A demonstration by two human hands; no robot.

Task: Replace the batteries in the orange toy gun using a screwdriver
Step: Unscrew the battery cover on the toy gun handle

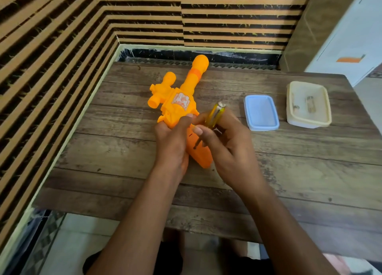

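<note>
Orange toy gun is pinned flat on the wooden table by the gripping left hand, yellow-handled screwdriver is pinched in the right hand, tip on the grip; slip-out is risked if the tip is tilted.

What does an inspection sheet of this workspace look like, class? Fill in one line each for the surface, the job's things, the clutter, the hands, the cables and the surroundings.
Surface: wooden table, worn planks, set in a corner.
Job's things: orange toy gun, barrel pointing away from the person; screwdriver with a yellow handle, tip at the gun's grip.
Clutter: blue lid and cream box side by side at the right; small items in the box, too blurred to name.
Hands: left hand grips the gun; right hand holds the screwdriver.
Cables: nothing seen.
Surroundings: striped wall behind and at the left; white cabinet at the far right.
</note>
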